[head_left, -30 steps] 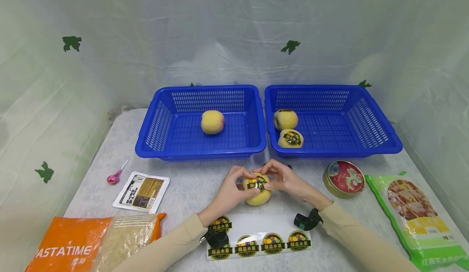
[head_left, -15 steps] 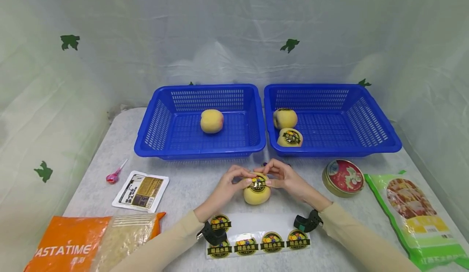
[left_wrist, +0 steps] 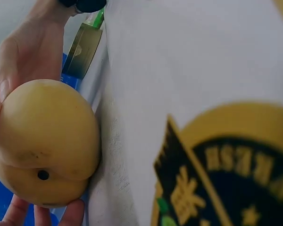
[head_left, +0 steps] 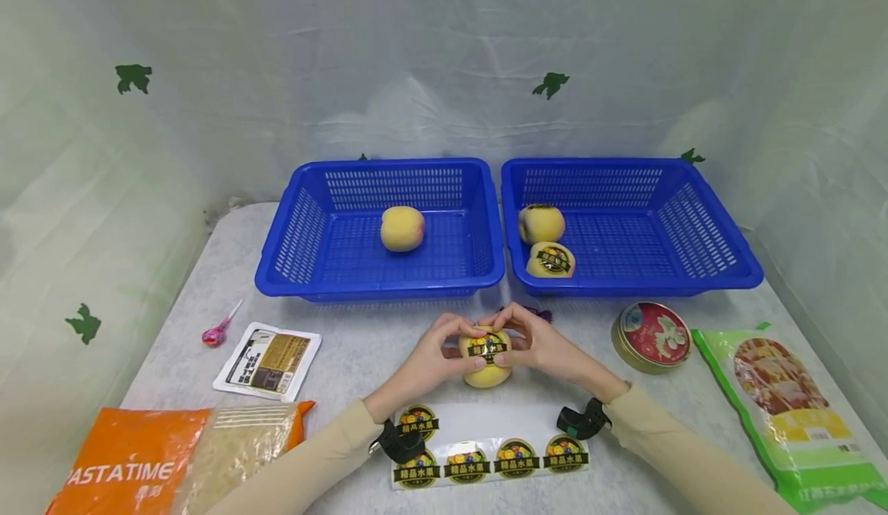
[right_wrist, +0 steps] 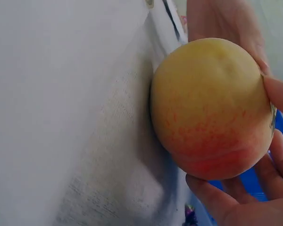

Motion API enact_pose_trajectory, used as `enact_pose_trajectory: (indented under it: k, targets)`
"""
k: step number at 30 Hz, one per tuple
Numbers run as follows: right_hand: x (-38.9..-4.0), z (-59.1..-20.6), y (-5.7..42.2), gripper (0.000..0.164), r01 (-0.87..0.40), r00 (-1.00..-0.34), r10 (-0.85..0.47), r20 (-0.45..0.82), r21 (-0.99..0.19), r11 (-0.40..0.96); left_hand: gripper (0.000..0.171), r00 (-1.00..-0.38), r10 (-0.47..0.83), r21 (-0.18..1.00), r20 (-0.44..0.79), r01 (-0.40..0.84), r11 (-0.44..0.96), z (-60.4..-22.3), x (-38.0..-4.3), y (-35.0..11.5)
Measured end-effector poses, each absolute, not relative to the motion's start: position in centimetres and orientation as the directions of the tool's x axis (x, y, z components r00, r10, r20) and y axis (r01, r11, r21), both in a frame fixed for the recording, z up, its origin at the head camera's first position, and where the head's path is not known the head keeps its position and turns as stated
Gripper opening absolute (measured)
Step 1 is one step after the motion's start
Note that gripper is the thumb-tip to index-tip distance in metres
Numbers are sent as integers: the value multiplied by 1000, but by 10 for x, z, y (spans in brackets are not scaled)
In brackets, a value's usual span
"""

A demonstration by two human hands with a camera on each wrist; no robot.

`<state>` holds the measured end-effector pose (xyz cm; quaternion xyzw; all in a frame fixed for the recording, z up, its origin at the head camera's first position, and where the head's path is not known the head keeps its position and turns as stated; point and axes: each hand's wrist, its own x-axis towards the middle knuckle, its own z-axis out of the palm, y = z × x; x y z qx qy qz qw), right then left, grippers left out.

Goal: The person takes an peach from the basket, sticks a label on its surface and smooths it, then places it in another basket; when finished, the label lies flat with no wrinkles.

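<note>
On the table before the baskets, a yellow peach (head_left: 486, 377) sits between both hands. A round black-and-gold fruit sticker (head_left: 488, 346) is on its upper near side. My left hand (head_left: 438, 351) holds the peach from the left, fingers curled over the top and thumb on the sticker's lower left. From the right, my right hand (head_left: 543, 343) holds it too, its thumb at the sticker's right part. In the left wrist view the peach (left_wrist: 49, 127) shows a crease and a small dark spot. In the right wrist view the peach (right_wrist: 212, 103) has a red blush low down.
A sticker sheet (head_left: 486, 419) lies below the hands. One peach (head_left: 402, 229) is in the left blue basket (head_left: 378, 287); two are in the right basket (head_left: 645, 284), one visibly stickered. Around are a round tin (head_left: 652, 336), green bag (head_left: 791, 415), orange bag (head_left: 139, 453), packet (head_left: 267, 362) and lollipop (head_left: 216, 334).
Half a second ago my left thumb was higher, at the sticker's upper left; now it is lower on the sticker. My right thumb has also slid down. The peach stays in place.
</note>
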<state>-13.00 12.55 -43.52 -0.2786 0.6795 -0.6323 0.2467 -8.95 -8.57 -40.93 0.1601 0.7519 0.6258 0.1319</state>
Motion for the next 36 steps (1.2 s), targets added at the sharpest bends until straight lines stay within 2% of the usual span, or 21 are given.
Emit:
enact_pose_trajectory:
  k: [8,12,18,24,36]
  targets:
    - [-130,-433,123,39,-130,-745,-667,10,-983,131,33,-937,348,981,18,85,177,-410,-87,-85]
    - [-130,-433,122,37,-131,-770,-637,29,-985,114,31,-943,331,984,30,85,154,-411,-86,-85]
    - [-132,-438,124,35,-82,-740,-670,58,-997,4,21,-957,281,984,71,113,135,-413,-83,-85]
    - [-133,-439,125,31,5,-744,-667,18,-999,-33,16,-961,252,978,118,156,136,-414,-81,-82]
    - [-134,-438,128,21,112,-756,-653,-54,-993,-48,10,-955,272,976,122,165,142,-412,-82,-83]
